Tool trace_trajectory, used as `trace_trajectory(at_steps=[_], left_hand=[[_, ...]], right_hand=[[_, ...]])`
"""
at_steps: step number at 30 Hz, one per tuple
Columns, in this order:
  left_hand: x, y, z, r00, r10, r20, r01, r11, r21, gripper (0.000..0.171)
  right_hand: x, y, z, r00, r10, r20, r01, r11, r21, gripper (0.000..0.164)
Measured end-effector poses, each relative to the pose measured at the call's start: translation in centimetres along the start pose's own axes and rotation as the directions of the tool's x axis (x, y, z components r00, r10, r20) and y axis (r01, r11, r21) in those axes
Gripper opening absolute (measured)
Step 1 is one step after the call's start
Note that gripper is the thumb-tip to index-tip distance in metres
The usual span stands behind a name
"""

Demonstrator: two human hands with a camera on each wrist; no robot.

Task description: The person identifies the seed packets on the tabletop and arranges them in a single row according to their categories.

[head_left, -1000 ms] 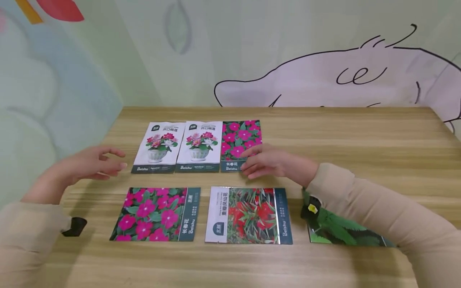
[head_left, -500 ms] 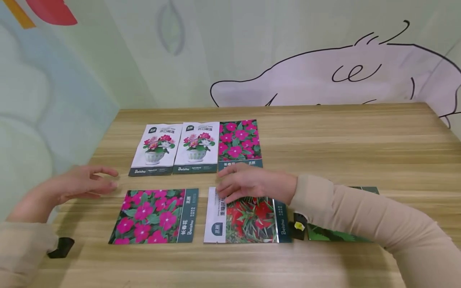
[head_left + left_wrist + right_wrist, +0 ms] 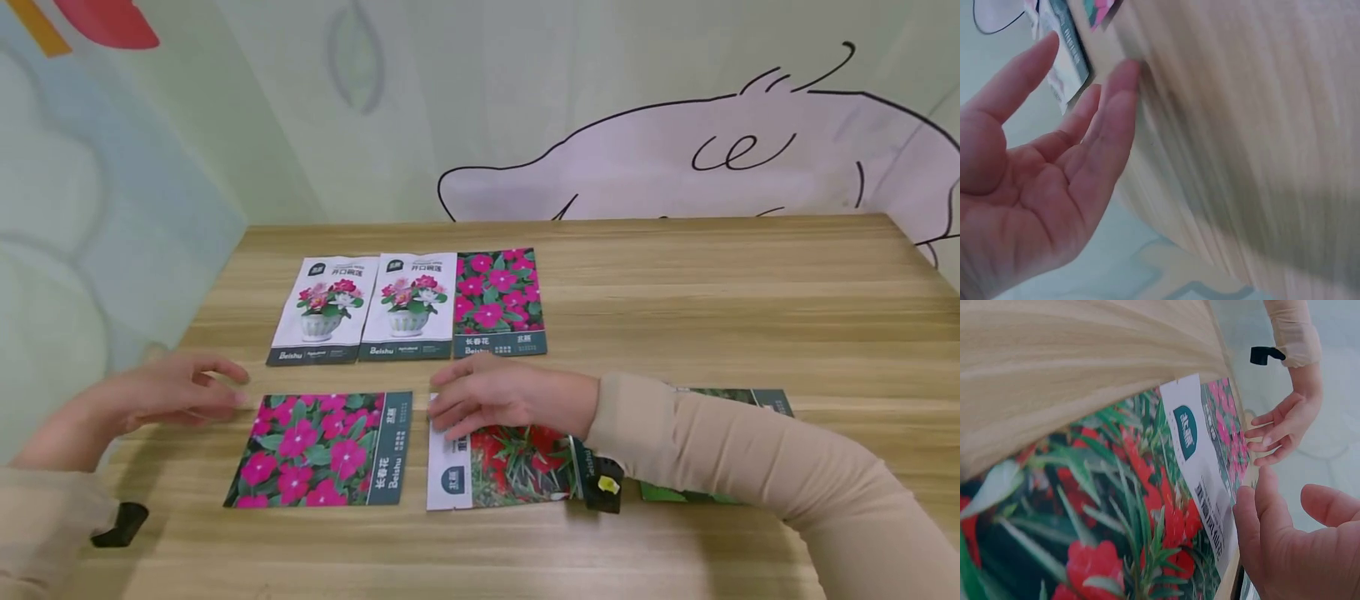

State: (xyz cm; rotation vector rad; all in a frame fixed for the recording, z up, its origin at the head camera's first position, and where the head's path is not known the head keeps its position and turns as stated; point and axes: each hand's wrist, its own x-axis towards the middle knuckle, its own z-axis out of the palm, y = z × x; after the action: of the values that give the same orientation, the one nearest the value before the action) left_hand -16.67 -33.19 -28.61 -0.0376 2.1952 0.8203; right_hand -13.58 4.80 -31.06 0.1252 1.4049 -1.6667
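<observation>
My right hand [image 3: 487, 396] lies over the upper left of a seed packet with red flowers [image 3: 525, 467], fingertips at its white end strip. In the right wrist view its thumb [image 3: 1329, 503] stands apart from the fingers [image 3: 1266, 506], which are at the packet's edge. My left hand [image 3: 172, 387] hovers at the table's left side, fingers relaxed and nothing in them. Close to its right lies a pink-flower seed packet [image 3: 307, 450], turned sideways. Several packets form a back row: two white ones with potted lotus, a left one [image 3: 318, 312] and a middle one [image 3: 408, 308], then an upright pink-flower packet [image 3: 498, 300].
Under my right forearm lies a green-leaf packet [image 3: 690, 493], partly hidden by the sleeve. The wooden table [image 3: 712, 308] runs back to a wall [image 3: 600, 83] with a cartoon drawing. Black wrist mounts [image 3: 603, 483] sit at both cuffs.
My right hand has moved left and nearer, from the back row's pink-flower packet to the red-flower packet, which has tilted slightly. The left hand has drifted slightly left and nearer.
</observation>
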Motion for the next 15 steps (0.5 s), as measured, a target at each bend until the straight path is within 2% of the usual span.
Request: trace_trajectory(at_steps=[4,11,15], left_hand=[[0.1,0.2,0.5,0.999,-0.032,0.026,0.032,0.999,-0.015,0.064],[0.3,0.4,0.9,0.999,-0.053,0.003,0.053,0.998,-0.043,0.062],[0.3,0.6,1.0,0.998,-0.054,0.019,0.055,0.997,-0.057,0.061]], right_hand=[[0.2,0.2,0.6,1.000,-0.006,-0.003,0.006,1.000,0.005,0.045],[0.8,0.7,1.3,1.000,0.017,-0.017,-0.017,1.000,0.023,0.044],[1.1,0.9,1.6,1.000,0.016,-0.011,-0.016,0.999,0.028,0.047]])
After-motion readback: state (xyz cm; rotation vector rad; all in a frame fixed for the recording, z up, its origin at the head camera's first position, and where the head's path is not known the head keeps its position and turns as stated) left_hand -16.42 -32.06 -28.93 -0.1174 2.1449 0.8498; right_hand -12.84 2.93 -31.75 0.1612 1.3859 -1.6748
